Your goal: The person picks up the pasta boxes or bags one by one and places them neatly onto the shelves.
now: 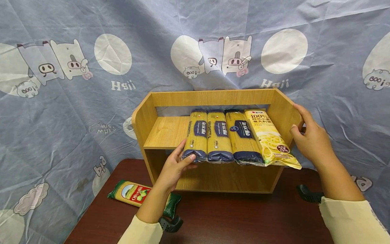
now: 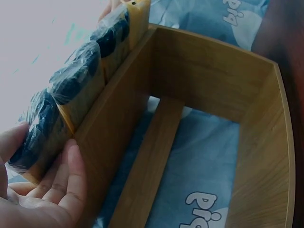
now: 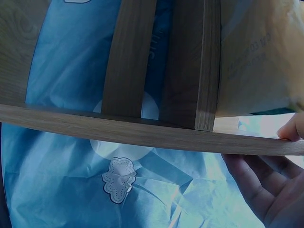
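My left hand (image 1: 173, 167) holds the near end of the leftmost spaghetti pack (image 1: 198, 134), thumb on one face and fingers on the other. Beside that pack lie two more blue-labelled spaghetti packs (image 1: 217, 135) and, at the right end, a yellow-and-white pasta bag (image 1: 271, 139). All of them sit in a row on the upper board of a wooden shelf (image 1: 167, 130), their near ends jutting past its front edge. With my right hand (image 1: 312, 140) I grip the shelf's right side panel (image 3: 156, 136), thumb inside and fingers outside.
A green-and-yellow pasta pack (image 1: 129, 192) lies on the dark red table (image 1: 243, 217), left of the shelf and partly behind my left forearm. Below the upper board is an open lower compartment (image 1: 225, 178). A printed blue-grey cloth (image 1: 152, 51) hangs behind.
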Demonstrator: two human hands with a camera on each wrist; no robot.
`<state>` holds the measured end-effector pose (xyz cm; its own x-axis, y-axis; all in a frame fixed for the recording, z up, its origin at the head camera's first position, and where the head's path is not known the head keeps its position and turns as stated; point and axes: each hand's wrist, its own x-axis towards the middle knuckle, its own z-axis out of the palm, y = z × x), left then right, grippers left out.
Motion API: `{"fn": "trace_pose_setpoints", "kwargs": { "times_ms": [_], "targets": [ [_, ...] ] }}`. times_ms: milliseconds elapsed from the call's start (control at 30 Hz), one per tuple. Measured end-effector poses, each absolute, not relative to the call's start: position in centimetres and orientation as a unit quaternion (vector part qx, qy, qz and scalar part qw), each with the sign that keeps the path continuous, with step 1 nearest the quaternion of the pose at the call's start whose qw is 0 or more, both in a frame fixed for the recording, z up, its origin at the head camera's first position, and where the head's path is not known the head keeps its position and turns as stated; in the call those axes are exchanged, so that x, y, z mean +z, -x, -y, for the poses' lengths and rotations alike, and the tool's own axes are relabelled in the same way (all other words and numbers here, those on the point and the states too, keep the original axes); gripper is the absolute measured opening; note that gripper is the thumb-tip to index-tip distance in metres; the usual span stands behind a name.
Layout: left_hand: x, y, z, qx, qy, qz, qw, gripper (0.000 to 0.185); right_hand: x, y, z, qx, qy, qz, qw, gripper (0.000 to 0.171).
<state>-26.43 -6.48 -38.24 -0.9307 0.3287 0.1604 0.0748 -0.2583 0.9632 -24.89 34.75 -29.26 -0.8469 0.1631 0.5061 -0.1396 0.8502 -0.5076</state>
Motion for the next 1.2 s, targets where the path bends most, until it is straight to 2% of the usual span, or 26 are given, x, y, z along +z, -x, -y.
{"fn": "trace_pose_setpoints", "kwargs": {
  "times_ms": [467,967,1200],
  "targets": [
    [-39.2,26.0,7.2,0.755,-0.158,-0.632,0.077,0.079,-29.4,24.9,-34.7,0.269,0.006,0.923,0.275,0.067],
    [-39.9,24.0,8.8,0.727,-0.143,-0.671,0.024,0.079,-29.4,25.1,-34.9,0.270,0.009,0.922,0.277,0.066],
    [-41.0,23.4,10.3,0.725,-0.150,-0.671,0.026,0.069,-29.5,25.0,-34.8,0.272,0.009,0.920,0.283,0.066]
  ]
}}
